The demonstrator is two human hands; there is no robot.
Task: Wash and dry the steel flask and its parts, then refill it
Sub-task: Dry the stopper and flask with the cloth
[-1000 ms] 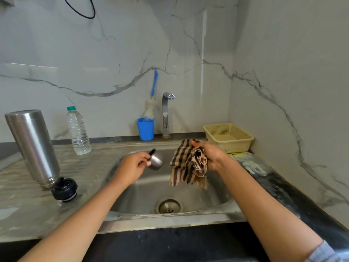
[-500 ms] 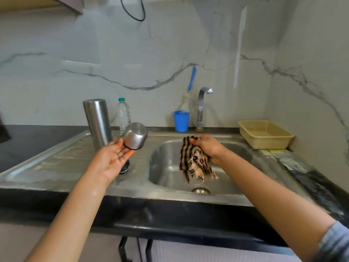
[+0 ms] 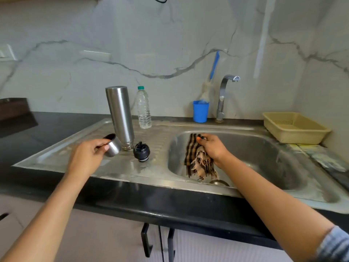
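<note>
While left hand (image 3: pixel 86 157) fingers (image 3: pixel 103 147) curl round steel cup (image 3: pixel 114 146), right hand (image 3: pixel 212 148) grips striped cloth (image 3: pixel 191 150)

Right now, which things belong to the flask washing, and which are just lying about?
In use: tall steel flask, small steel cup in left hand, black stopper, striped brown cloth in right hand.
Lying about: beige plastic basket, blue plastic cup.
</note>
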